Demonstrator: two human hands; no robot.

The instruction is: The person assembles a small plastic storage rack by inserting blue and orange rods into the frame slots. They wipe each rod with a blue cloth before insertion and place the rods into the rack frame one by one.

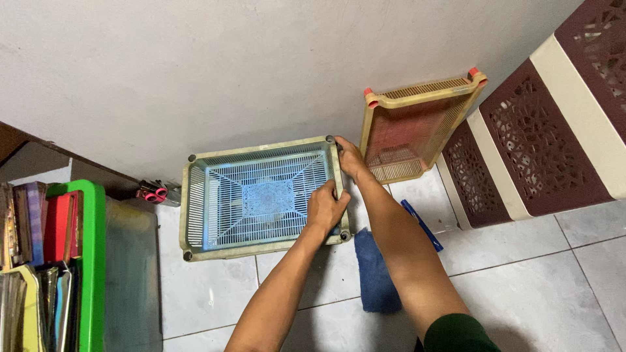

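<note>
Left hand (326, 207) and right hand (351, 158) on blue tray's (257, 195) right rim.

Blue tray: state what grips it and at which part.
Both hands hold the blue tray by its right rim: left hand at the edge's middle, right hand at the far right corner.

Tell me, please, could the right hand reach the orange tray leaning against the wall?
Probably yes: the right hand grips the blue tray's far corner, right beside the orange tray, with nothing between them.
</note>
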